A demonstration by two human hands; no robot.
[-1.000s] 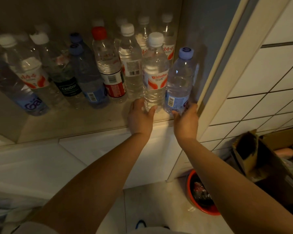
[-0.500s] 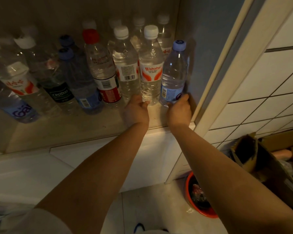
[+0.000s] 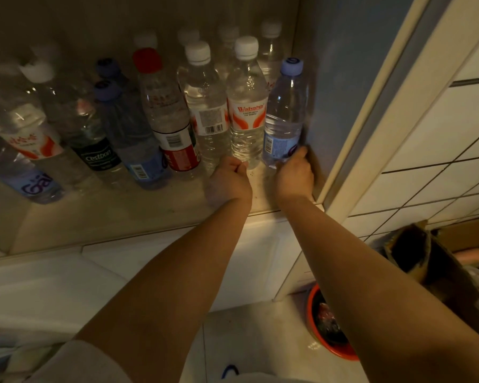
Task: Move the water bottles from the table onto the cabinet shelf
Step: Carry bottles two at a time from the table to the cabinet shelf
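Observation:
Several water bottles stand on the cabinet shelf [image 3: 122, 217]. A white-capped bottle with a red and white label [image 3: 246, 111] stands upright near the right end. My left hand [image 3: 228, 181] holds its base, fingers curled. At the far right, against the cabinet wall, stands a blue-capped bottle with a blue label [image 3: 284, 117]. My right hand [image 3: 295, 172] grips its base. Both bottles rest on the shelf. The table is out of view.
A red-capped bottle [image 3: 166, 117], a dark-labelled bottle [image 3: 94, 145] and others fill the shelf's left and back. The cabinet side wall [image 3: 343, 92] is tight on the right. A red bin [image 3: 327, 327] and cardboard box [image 3: 440, 272] sit on the floor below right.
Both hands pushed their bottles deeper onto the shelf, toward the back and the right wall. The bottles now stand in line with the front row.

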